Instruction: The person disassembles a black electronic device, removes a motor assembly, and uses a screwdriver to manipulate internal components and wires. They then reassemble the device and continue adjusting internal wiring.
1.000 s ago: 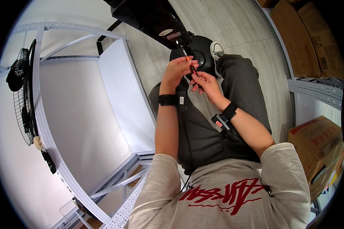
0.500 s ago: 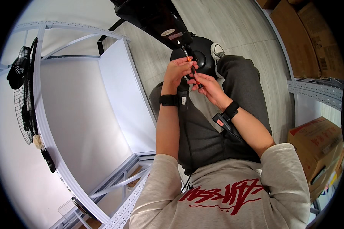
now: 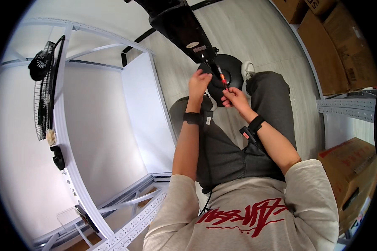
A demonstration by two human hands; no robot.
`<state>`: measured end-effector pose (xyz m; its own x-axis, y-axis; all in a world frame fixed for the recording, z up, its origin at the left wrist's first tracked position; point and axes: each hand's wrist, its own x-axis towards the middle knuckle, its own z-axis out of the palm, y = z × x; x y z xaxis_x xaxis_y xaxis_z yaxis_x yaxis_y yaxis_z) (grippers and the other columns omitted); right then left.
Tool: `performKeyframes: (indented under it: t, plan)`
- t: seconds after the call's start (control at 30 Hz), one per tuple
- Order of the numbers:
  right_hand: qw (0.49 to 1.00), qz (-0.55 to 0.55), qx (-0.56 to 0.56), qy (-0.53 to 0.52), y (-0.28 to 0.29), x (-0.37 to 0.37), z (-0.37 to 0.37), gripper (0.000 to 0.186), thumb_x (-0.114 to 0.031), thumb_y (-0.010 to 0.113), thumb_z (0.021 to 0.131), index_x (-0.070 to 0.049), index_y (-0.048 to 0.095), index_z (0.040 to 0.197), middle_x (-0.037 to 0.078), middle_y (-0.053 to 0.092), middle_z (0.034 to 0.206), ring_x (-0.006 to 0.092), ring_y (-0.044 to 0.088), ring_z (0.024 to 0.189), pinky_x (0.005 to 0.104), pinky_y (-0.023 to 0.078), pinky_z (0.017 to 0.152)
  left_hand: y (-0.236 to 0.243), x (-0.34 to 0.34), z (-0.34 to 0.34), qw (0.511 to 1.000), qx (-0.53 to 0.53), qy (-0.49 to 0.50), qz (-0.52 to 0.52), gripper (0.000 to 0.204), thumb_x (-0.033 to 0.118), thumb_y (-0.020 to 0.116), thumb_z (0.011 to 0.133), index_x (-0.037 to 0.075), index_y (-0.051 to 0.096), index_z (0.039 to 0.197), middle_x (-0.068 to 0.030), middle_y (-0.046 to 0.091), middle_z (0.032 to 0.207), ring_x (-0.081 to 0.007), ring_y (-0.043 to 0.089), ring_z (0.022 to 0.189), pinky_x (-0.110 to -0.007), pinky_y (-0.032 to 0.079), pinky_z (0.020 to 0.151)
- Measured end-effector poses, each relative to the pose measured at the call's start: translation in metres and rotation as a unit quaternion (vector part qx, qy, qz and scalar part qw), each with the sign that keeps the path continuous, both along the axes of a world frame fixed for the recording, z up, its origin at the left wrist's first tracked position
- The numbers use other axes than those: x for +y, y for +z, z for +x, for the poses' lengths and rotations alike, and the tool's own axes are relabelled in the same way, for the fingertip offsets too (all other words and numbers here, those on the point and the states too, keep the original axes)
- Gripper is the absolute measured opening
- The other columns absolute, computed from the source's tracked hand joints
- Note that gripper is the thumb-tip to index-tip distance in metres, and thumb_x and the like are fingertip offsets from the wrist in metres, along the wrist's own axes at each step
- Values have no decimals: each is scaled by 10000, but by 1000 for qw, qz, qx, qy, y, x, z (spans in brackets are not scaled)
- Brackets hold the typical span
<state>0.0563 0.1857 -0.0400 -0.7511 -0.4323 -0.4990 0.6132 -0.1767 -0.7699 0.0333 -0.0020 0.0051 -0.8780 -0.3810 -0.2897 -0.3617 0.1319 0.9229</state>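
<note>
Screwdriver (image 3: 223,78) between pinching right fingers (image 3: 226,94) near edge of black casing (image 3: 184,31), left fingers (image 3: 205,77) half-spread, roomy floor (image 3: 274,42) alongside

White metal shelving frame (image 3: 74,180), left side. Black wire grille (image 3: 41,100) beside its rail. Large brown cardboard cartons (image 3: 320,54), right side. Perforated whitish metal beam (image 3: 347,106), between those and red-printed brown cardboard box (image 3: 345,163). Pale grey wood-look floor (image 3: 268,46).

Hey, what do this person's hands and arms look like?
Left hand and right hand are ungloved. Each wrist has a black strap with a small dark box; the left box carries a white label, the right a reddish one. Sleeves are short and pale grey.
</note>
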Motion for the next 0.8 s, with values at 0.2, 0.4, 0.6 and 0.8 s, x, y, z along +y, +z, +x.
performKeyframes:
  t: [0.2, 0.4, 0.6, 0.8]
  plan:
    - [998, 2, 8, -54, -18, 30, -18, 261, -278, 655, 980, -34, 597, 1054, 77, 698, 848, 136, 671, 684, 260, 556, 606, 107, 14, -11, 970, 160, 117, -140, 970, 294, 848, 798, -27, 279, 1515, -231, 474, 1418, -293, 496, 1299, -386, 441, 1039]
    - [993, -68, -32, -91, -3, 20, -18, 239, -307, 624, 996, -73, 594, 1032, 57, 698, 863, 114, 661, 691, 239, 528, 602, 168, 32, -45, 910, 248, 192, -270, 1205, 391, 881, 740, -21, 102, 1563, -284, 294, 1523, -378, 363, 1403, -477, 328, 1132]
    - [995, -50, -38, -76, 1, 33, -16, 243, -327, 618, 999, -88, 592, 1035, 34, 692, 862, 96, 652, 705, 237, 510, 621, 197, 57, -86, 887, 283, 225, -289, 1306, 410, 900, 697, -109, 37, 1528, -307, 200, 1565, -420, 234, 1460, -438, 211, 1211]
    - [991, -75, -56, -94, 4, 47, -29, 227, -347, 610, 999, -121, 599, 1016, 7, 688, 861, 81, 645, 734, 234, 495, 659, 198, 58, -96, 867, 271, 255, -332, 1357, 411, 903, 683, -90, -33, 1527, -337, 140, 1568, -458, 194, 1470, -492, 222, 1205]
